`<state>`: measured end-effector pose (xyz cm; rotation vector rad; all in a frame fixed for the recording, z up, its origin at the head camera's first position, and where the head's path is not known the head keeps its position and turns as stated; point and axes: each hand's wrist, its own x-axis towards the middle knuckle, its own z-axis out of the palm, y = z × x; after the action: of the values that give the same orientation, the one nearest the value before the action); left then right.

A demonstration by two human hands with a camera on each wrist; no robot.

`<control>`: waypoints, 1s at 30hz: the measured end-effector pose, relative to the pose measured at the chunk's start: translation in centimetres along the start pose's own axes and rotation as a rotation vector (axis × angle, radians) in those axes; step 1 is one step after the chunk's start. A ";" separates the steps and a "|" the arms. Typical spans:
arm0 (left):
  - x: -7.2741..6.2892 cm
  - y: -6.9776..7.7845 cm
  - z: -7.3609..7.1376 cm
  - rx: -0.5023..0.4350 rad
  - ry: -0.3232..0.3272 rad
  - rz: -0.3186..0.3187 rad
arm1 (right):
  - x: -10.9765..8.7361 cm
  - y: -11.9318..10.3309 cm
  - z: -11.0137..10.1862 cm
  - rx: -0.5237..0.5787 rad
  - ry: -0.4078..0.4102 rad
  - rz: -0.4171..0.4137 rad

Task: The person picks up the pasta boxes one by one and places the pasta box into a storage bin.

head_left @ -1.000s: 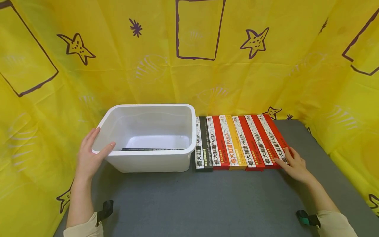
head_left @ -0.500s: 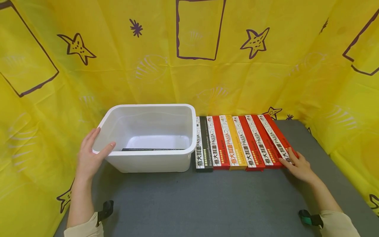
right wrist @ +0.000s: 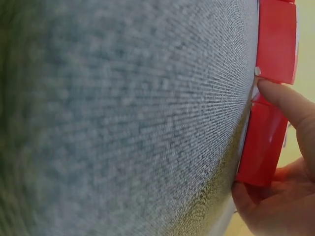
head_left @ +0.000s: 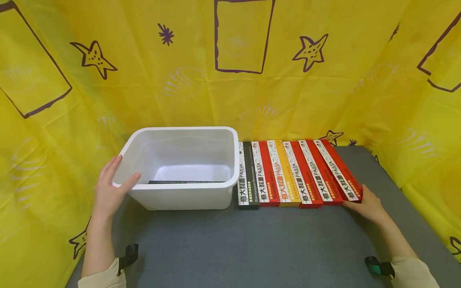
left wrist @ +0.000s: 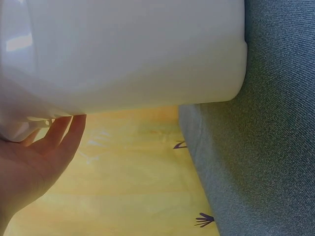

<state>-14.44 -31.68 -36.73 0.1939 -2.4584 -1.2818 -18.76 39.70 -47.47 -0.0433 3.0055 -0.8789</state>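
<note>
Rightmost red pasta box [head_left: 339,170] lies inside right grip [head_left: 369,206], near end pinched.

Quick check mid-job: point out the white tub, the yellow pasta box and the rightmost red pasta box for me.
White tub [head_left: 180,199]: head view, on its outer front wall.
Yellow pasta box [head_left: 283,174]: head view, mid-length on its printed top.
Rightmost red pasta box [head_left: 340,170]: head view, mid-length on its top.
</note>
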 end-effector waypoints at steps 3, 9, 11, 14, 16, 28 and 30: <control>-0.1 0.1 -0.1 -0.002 -0.002 -0.004 | 0.1 0.0 0.0 -0.013 0.021 -0.027; -0.1 0.1 -0.1 0.004 0.001 -0.002 | 0.1 -0.1 -0.2 -0.024 0.021 -0.020; -0.1 0.1 -0.1 0.005 0.002 -0.001 | 0.1 -0.2 -0.3 -0.024 0.021 -0.010; -0.1 0.1 -0.1 0.006 0.000 -0.004 | 0.1 -0.3 -0.5 -0.019 0.022 0.016; -0.1 0.1 -0.1 0.002 -0.003 -0.007 | -0.1 -0.3 -0.7 -0.004 0.022 0.043; -0.2 0.2 0.0 -0.018 0.002 -0.012 | -1.1 -2.3 -1.2 0.179 0.088 0.264; -0.2 0.2 0.0 -0.021 0.004 -0.013 | -1.1 -2.7 -1.3 0.211 0.115 0.283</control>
<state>-14.29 -31.51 -36.65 0.2073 -2.4436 -1.3104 -17.63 38.15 -44.87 0.4367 2.8948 -1.1896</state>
